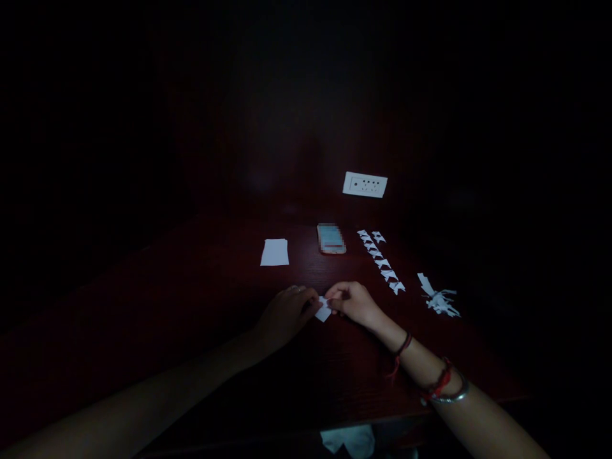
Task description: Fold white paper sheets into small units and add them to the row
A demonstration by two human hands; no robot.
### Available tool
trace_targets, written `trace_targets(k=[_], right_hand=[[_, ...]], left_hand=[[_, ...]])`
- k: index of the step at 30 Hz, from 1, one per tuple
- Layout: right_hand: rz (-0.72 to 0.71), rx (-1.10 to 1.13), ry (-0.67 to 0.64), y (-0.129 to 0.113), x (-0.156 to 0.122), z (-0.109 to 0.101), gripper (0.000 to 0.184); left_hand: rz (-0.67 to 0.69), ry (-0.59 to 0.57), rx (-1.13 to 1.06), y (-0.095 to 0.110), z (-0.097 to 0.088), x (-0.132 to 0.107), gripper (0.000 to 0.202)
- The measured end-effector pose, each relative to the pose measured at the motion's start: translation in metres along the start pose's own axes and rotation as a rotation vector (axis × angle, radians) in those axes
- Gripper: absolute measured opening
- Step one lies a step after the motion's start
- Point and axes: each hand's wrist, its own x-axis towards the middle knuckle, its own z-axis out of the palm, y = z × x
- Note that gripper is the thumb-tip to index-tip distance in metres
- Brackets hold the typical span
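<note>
A small folded piece of white paper (323, 312) is held between my two hands, just above or on the dark red table. My left hand (289, 312) pinches its left side with thumb and fingers. On the other side, my right hand (352, 303) grips the upper right edge between thumb and forefinger. Beyond the hands, to the left, lies a flat white stack or sheet of paper (275, 252). A row of small folded white paper pieces (380, 260) runs along the right, with a smaller bit (378, 237) beside its far end.
A phone (331, 238) with a lit, blurred screen lies on the table (215, 293) past my hands. Thin white paper strips (440, 301) are heaped at the right. A power socket (365, 185) sits on the back wall. Something whitish (349, 441) shows below the front edge. Surroundings are very dark.
</note>
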Motion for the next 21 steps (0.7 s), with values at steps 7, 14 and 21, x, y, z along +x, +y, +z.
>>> trace_targets(k=[7, 14, 21], right_hand=[[-0.040, -0.034, 0.026, 0.004, 0.001, -0.001, 0.012], [-0.144, -0.013, 0.044, 0.003, 0.001, -0.002, 0.017], [-0.352, -0.196, 0.107, -0.013, -0.008, -0.005, 0.017]], left_hand=[[-0.017, 0.021, -0.072, -0.005, 0.004, 0.002, 0.008], [-0.047, 0.094, -0.252, -0.002, 0.003, 0.004, 0.015], [-0.107, 0.108, -0.419, -0.005, 0.002, 0.006, 0.019]])
